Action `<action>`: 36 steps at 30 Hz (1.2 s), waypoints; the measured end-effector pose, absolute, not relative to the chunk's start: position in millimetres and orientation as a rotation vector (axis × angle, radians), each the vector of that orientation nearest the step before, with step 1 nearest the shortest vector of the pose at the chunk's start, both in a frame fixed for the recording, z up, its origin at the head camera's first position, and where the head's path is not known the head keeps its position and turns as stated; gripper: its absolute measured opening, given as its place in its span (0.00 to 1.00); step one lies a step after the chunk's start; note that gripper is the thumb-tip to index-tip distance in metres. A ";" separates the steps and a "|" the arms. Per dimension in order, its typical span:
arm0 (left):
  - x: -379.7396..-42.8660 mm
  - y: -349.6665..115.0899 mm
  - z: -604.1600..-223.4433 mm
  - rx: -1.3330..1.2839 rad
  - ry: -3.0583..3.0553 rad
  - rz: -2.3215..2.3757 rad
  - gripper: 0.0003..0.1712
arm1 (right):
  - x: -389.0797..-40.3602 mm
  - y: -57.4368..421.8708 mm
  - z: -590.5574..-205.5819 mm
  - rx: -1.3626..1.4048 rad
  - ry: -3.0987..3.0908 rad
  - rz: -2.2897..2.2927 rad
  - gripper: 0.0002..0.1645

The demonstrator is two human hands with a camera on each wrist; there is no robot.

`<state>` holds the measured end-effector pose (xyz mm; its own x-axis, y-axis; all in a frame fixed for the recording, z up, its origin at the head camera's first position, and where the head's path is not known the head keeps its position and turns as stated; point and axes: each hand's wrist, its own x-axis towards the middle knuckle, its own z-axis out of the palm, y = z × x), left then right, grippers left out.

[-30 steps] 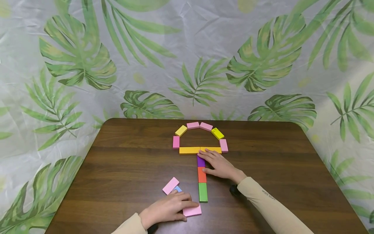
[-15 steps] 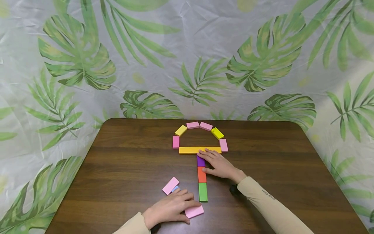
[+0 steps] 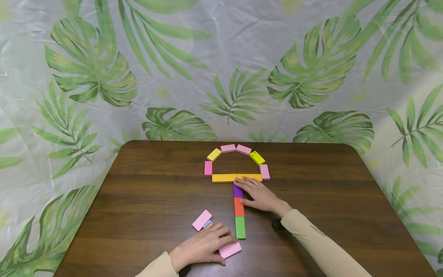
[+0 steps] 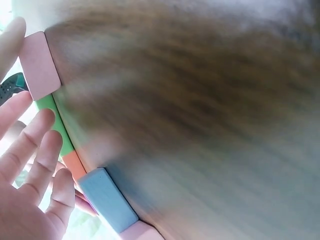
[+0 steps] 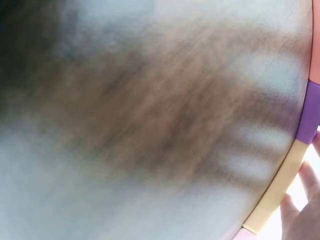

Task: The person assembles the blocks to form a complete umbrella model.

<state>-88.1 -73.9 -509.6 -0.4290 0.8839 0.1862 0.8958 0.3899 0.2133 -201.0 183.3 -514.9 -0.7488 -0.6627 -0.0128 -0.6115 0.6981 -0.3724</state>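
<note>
My left hand (image 3: 204,248) pinches a pink block (image 3: 230,251) between thumb and index finger, near the front of the table. This block lies tilted just below the green block (image 3: 240,227). In the left wrist view, thumb and index finger sit at either end of the pink block (image 4: 40,65), the other fingers spread. My right hand (image 3: 261,195) rests with extended fingers over the purple block (image 3: 237,191) and at one orange-yellow bar (image 3: 254,176); its thumb touches the red-orange block (image 3: 239,209). Green, red-orange and purple form a straight column up to the bars.
Left of the column, a loose pink block (image 3: 202,220) lies against a blue block (image 3: 207,224), partly hidden by my left hand. Beyond the second orange-yellow bar (image 3: 224,178), several pink and yellow blocks (image 3: 214,154) form an arch. A leaf-print sheet (image 3: 235,96) hangs behind the table (image 3: 145,200).
My left hand has slid the pink block slightly right and turned it to a steeper tilt, mostly in the first half second. The right hand has stayed in place.
</note>
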 end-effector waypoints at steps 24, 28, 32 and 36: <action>-91.1 -76.1 -512.9 -1.673 -2.557 -0.371 0.30 | -201.2 183.7 -516.1 -1.033 2.754 -0.536 0.42; -90.5 -76.4 -512.6 -1.669 -2.553 -0.372 0.30 | -201.2 183.8 -516.0 -1.039 2.753 -0.547 0.42; -91.1 -77.3 -511.8 -1.669 -2.560 -0.391 0.30 | -201.4 184.0 -515.7 -1.037 2.753 -0.548 0.42; -92.7 -79.3 -511.8 -1.659 -2.594 -0.436 0.31 | -201.6 183.7 -515.4 -1.025 2.752 -0.537 0.42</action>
